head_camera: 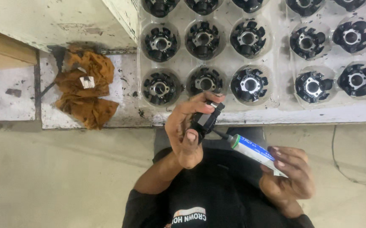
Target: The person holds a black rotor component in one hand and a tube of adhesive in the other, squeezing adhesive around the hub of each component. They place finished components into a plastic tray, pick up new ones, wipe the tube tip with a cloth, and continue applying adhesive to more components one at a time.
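Observation:
My left hand (185, 131) holds a small black part with a metal edge (207, 117) just in front of the bench edge. My right hand (287, 173) grips a white and blue tube (254, 151) with a green collar and a thin dark nozzle. The nozzle tip (216, 134) touches the underside of the black part. Both hands are over my lap, below the tray's front rim.
A clear plastic tray (183, 59) on the bench holds several round black stator-like parts, such as one (249, 83) near my left hand. A second tray (330, 55) sits to the right. A crumpled brown rag (86, 86) lies at the left.

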`<control>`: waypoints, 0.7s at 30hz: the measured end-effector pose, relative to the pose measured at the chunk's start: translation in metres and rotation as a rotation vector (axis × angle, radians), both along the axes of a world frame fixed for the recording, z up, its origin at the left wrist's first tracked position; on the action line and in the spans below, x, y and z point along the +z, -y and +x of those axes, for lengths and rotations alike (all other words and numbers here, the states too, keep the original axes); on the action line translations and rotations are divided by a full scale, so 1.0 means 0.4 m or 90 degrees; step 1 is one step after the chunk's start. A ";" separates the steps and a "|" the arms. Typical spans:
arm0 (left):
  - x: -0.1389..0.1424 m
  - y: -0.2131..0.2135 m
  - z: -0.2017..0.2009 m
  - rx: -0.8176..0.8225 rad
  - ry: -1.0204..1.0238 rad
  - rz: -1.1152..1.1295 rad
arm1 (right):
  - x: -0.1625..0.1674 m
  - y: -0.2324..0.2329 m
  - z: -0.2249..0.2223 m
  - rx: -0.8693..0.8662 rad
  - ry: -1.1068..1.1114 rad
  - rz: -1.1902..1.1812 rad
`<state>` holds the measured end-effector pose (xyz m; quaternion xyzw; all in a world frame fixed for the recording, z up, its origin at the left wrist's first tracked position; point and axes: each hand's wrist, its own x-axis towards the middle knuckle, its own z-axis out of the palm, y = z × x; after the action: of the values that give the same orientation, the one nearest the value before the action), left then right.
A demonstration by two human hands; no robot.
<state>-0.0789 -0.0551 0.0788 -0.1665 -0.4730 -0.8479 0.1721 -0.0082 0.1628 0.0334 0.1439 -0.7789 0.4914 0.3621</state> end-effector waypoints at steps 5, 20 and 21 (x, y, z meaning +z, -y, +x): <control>0.007 0.009 0.005 0.008 -0.040 -0.063 | 0.008 -0.017 0.020 0.008 0.011 0.068; -0.006 -0.017 0.020 -0.054 0.041 0.012 | 0.038 -0.028 0.033 -0.006 -0.024 0.170; -0.007 -0.016 0.018 -0.051 0.039 0.008 | 0.040 -0.028 0.034 -0.007 -0.020 0.168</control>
<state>-0.0715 -0.0486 0.0759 -0.1577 -0.4655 -0.8619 0.1245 0.0054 0.1740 0.0494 0.1934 -0.8318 0.3805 0.3549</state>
